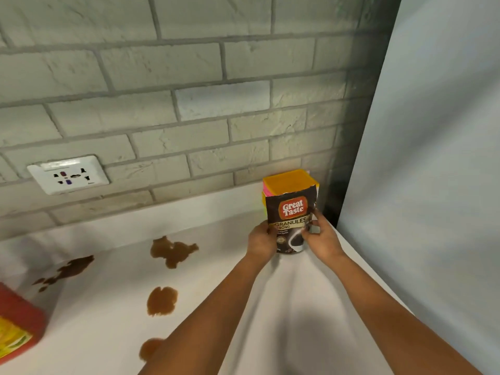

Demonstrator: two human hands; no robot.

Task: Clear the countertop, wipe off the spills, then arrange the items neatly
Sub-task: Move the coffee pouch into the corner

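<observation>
While upright on the countertop, coffee pouch gripped between 2 hands.

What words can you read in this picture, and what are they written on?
"Great Taste": in the red badge on the dark coffee pouch that the left hand and right hand hold.
"GRANULES": on the pouch's gold band.
"STRONG": just under it, its first letter hidden by the left hand.
Smaller print lower on the pouch: too small to read.
Yellow label on the red container: too blurred to read.
</observation>
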